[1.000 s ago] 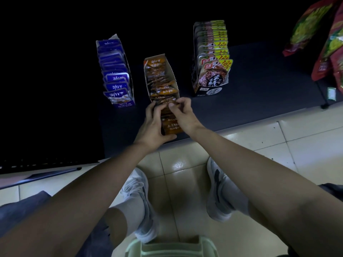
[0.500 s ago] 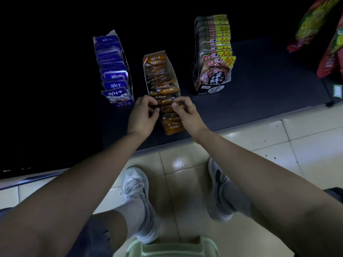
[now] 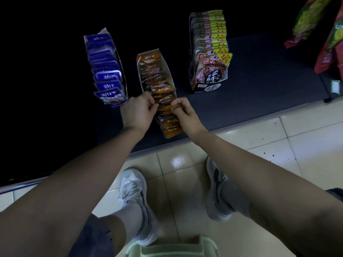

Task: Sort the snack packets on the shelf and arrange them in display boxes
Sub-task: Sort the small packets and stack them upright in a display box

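Observation:
A narrow display box (image 3: pixel 168 68) of orange snack packets (image 3: pixel 163 89) stands on the dark shelf (image 3: pixel 259 93), its front row spilling toward the shelf edge. My left hand (image 3: pixel 138 110) pinches the left edges of the orange packets near the front of the box. On the opposite side, my right hand (image 3: pixel 185 113) pinches the right edge of the same packets. More orange packets (image 3: pixel 169 126) lie below my hands at the shelf's front. A box of blue packets (image 3: pixel 106 71) stands to the left, and a box of dark and yellow packets (image 3: pixel 209 52) to the right.
Large red and green snack bags (image 3: pixel 326 34) hang at the far right. A tiled floor (image 3: pixel 278 136) runs below the shelf edge, with my two shoes (image 3: pixel 133 197) on it. A pale green basket rim (image 3: pixel 172 249) shows at the bottom.
Both hands have slid up the orange row, away from the shelf edge, and spread apart to its two sides; more front packets now show below them.

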The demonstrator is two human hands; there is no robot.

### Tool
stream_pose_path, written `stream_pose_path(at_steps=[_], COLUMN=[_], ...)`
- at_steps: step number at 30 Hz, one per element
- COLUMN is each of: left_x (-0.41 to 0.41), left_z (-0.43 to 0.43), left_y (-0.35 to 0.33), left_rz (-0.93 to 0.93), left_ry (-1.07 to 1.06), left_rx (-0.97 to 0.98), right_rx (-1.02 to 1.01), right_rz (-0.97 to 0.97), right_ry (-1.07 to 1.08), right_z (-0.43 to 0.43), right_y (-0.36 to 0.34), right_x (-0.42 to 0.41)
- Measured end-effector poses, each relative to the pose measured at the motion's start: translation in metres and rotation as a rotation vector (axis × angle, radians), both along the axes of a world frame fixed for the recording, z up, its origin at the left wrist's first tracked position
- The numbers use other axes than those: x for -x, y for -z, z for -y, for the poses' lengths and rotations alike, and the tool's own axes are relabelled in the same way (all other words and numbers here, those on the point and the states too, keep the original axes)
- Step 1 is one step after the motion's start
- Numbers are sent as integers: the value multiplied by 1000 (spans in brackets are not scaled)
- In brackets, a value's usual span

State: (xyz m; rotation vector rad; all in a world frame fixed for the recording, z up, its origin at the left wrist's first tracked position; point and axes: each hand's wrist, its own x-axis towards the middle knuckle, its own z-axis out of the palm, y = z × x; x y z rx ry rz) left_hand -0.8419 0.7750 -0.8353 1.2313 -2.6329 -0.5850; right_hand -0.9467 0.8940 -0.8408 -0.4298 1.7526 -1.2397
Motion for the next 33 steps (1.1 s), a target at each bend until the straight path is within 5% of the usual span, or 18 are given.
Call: stream_pose_path(at_steps=[4,16,33], left_x=[5,-8,-18], left_z=[-2,4,7], left_y=[-3,12,-1], left_rz=[69,-6,-270], left_ry=[-86,132,273], left_rx=[-4,-71,-246], right_rx=[25,59,-86], right_rz=[55,103,53], right_ry=[27,37,71], right_z=[0,-4,6], right_y=[-1,-1,-4], right_x=[3,1,-3])
